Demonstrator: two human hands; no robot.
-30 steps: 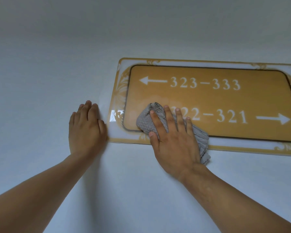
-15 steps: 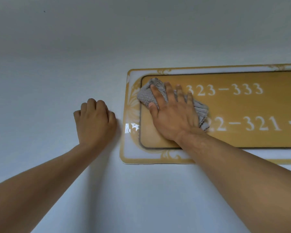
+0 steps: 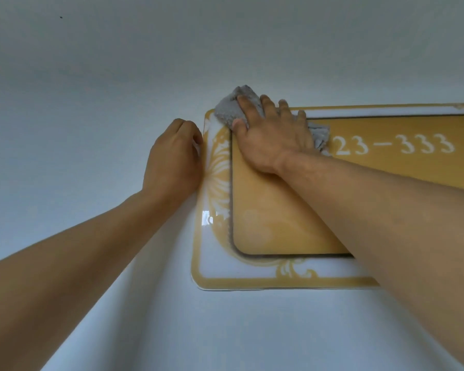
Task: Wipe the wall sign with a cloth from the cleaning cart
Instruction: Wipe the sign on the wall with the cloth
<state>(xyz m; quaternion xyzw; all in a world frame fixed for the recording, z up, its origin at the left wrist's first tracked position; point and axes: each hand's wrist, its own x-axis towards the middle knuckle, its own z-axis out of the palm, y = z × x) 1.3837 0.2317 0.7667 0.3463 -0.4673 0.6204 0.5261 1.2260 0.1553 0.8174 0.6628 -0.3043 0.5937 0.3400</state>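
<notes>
Your right hand (image 3: 272,139) presses the grey cloth (image 3: 232,109) flat-fingered onto the wall sign's (image 3: 292,215) top-left corner — reaching its border — while your left hand (image 3: 173,159), fingers curled and empty, braces beside its edge

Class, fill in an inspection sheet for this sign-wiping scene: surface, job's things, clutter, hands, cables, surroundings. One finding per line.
Surface: plain white wall, one small dark speck upper left.
Job's things: glossy gold-and-white rectangular wall sign, "23-333" readable; crumpled grey cloth on the sign's top-left corner, partly over the wall.
Clutter: nothing seen.
Hands: right hand presses the cloth with spread fingers; left hand rests on the wall, fingers curled, at the sign's left edge.
Cables: nothing seen.
Surroundings: only wall in view; no cleaning cart in view.
</notes>
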